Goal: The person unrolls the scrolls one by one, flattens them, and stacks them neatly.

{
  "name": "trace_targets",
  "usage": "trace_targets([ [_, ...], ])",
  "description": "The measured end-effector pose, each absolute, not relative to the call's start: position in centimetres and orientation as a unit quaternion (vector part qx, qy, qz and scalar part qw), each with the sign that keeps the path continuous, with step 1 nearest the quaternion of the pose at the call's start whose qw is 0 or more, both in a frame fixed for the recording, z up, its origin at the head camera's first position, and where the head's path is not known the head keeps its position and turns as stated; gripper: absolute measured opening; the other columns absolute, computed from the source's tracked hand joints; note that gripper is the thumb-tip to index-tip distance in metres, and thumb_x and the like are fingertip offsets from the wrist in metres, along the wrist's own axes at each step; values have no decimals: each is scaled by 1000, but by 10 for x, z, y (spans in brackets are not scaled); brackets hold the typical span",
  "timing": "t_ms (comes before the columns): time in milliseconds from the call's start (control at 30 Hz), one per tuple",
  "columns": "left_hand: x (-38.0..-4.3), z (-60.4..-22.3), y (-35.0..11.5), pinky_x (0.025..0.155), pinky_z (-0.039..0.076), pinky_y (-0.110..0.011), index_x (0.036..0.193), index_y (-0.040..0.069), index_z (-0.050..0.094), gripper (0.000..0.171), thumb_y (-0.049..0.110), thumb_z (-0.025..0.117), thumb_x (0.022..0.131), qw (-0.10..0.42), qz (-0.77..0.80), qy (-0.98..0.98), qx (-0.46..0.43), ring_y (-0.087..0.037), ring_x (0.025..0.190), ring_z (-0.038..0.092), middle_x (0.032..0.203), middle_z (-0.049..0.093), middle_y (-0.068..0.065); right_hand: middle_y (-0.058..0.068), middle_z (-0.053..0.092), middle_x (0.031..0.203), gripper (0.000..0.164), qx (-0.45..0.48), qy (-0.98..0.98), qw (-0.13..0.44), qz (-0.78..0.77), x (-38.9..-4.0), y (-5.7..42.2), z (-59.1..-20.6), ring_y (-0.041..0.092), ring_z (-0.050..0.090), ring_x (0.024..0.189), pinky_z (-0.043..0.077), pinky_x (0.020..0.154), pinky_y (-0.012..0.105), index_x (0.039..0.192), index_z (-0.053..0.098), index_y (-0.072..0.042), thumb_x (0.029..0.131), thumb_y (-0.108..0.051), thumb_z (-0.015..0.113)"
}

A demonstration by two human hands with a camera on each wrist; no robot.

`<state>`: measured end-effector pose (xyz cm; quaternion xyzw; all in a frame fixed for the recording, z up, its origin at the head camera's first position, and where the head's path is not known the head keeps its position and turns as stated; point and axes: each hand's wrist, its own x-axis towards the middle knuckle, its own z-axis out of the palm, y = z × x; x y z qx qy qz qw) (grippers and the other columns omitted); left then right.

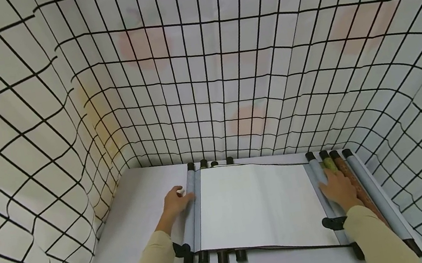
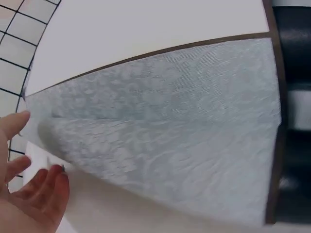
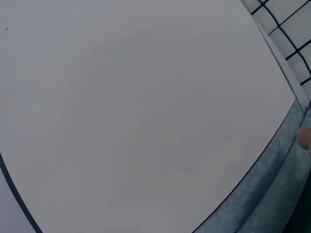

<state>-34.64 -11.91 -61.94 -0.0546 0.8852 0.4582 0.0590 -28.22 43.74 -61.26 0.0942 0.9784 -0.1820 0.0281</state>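
An unrolled hanging scroll (image 1: 263,205) lies flat, its plain white sheet bordered at both ends by grey-blue patterned cloth (image 2: 160,87). At its left roller (image 1: 190,202), my left hand (image 1: 174,203) touches the cloth-covered roll with the thumb, the other fingers loosely bent beside it. The left wrist view shows this left hand (image 2: 34,194) next to the cloth edge. My right hand (image 1: 338,187) rests over the right roller (image 1: 315,168), fingers spread toward the neighbouring rolls. Only a fingertip (image 3: 304,138) of it appears in the right wrist view.
On the right lie a green rolled scroll (image 1: 328,163), a brown one (image 1: 350,174) and a grey-blue one (image 1: 380,197). Several dark roller knobs (image 1: 223,259) poke out under the scroll's left part. Black wire mesh (image 1: 207,82) encloses the white table (image 1: 120,236) at the back and sides.
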Motion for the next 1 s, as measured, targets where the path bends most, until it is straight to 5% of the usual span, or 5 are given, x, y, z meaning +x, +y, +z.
trace_targets([
  [267,-352,-573,-120,95,44,-68,167,25,17,84,39,66,99,-30,370,928,29,-51,125,52,161,26,-24,39,32,154,75,6,976,-28,-216,-303,387,-567,60,32,136,31,102,75,159,31,4,106,-43,55],
  [433,-348,-539,-109,104,17,-83,166,39,16,89,68,59,94,-76,263,957,94,-52,147,25,171,7,-17,33,36,155,82,-36,987,-64,-143,-304,352,-537,58,34,137,29,103,77,160,37,-6,101,-61,54],
  [567,-343,-523,-102,101,2,-87,165,43,20,95,87,48,86,-93,195,971,100,-55,151,-1,172,-5,-10,24,20,166,92,-45,992,-65,-98,-301,331,-522,61,14,145,9,103,84,163,34,-20,94,-80,46],
  [700,-341,-517,-97,100,-1,-87,164,47,17,101,97,37,79,-90,141,982,92,-54,149,-14,170,-18,-6,20,6,171,103,-45,995,-62,-70,-299,318,-511,62,-5,146,-6,100,86,166,25,-28,85,-90,42],
  [1000,-340,-526,-93,97,-1,-89,163,52,13,102,101,31,75,-76,112,987,85,-51,150,-18,167,-28,-4,18,-6,171,110,-41,997,-41,-60,-296,310,-506,61,-14,145,-8,98,87,168,13,-32,81,-95,40],
])
